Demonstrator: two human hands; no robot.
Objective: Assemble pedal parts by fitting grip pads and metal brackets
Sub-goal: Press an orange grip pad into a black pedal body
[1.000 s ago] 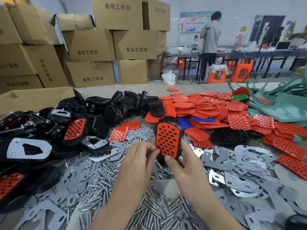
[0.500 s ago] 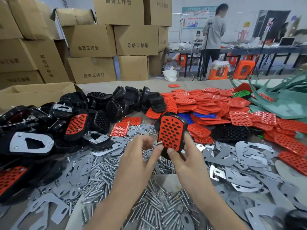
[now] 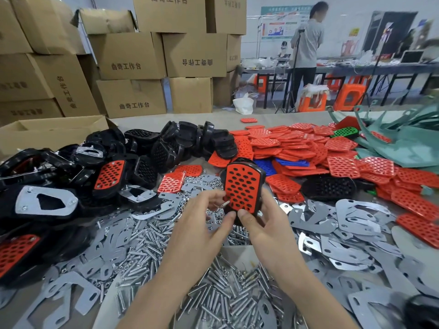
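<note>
Your right hand (image 3: 266,225) grips a black pedal (image 3: 262,178), its red pad (image 3: 242,186) facing you, upright at table centre, while your left hand (image 3: 202,218) pinches a small screw (image 3: 224,204) at the pedal's 8 o'clock edge; loose screws (image 3: 225,293) lie at 6 o'clock, metal brackets (image 3: 356,217) at 4, spare pads (image 3: 297,143) at 2

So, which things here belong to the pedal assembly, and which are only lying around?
Job: pedal, gripped by right hand; bolt, pinched by left hand; metal brackets; red pads.
Lying about: cardboard boxes; green scraps; orange stools.
</note>
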